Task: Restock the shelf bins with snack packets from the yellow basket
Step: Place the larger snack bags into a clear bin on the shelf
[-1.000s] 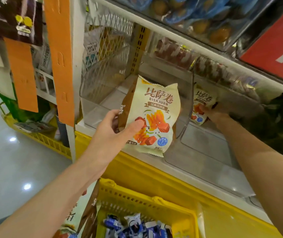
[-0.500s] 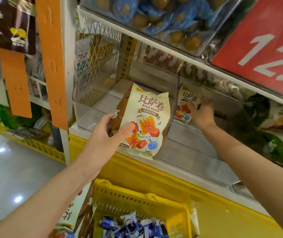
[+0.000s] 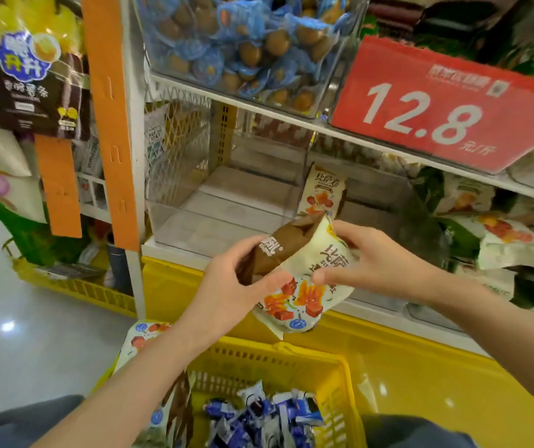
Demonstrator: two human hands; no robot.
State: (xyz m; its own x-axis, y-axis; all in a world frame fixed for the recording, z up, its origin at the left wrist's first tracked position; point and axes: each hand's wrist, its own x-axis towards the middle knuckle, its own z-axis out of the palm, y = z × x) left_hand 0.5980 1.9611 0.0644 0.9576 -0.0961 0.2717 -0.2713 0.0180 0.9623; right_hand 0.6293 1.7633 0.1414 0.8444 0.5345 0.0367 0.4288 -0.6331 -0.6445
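Nearest you, the basket (image 3: 291,352) sits low, with blue packets (image 3: 259,418) heaped in it. Just above its far rim you hold one packet (image 3: 304,286) in both hands. Your left hand (image 3: 233,286) is curled round its brown side with the thumb on the front, and your right hand (image 3: 372,263) pinches its upper right part. The packet is tilted in the air in front of the shelf edge, not yet in any bin. Beyond it the clear bin (image 3: 175,215) stands on the shelf. A standing packet (image 3: 322,192) is upright farther back and to the right; which compartment holds it I cannot tell.

The risk, as I judge it, lies in the handover. If one hand lets go before the other has a firm hold, the slick bag could slip into the basket or past it to the floor. Squeeze hard and you may crush what is inside. The bin's walls are clear and hard to see, so a careless push could catch the bag on an edge or tip the standing packet.
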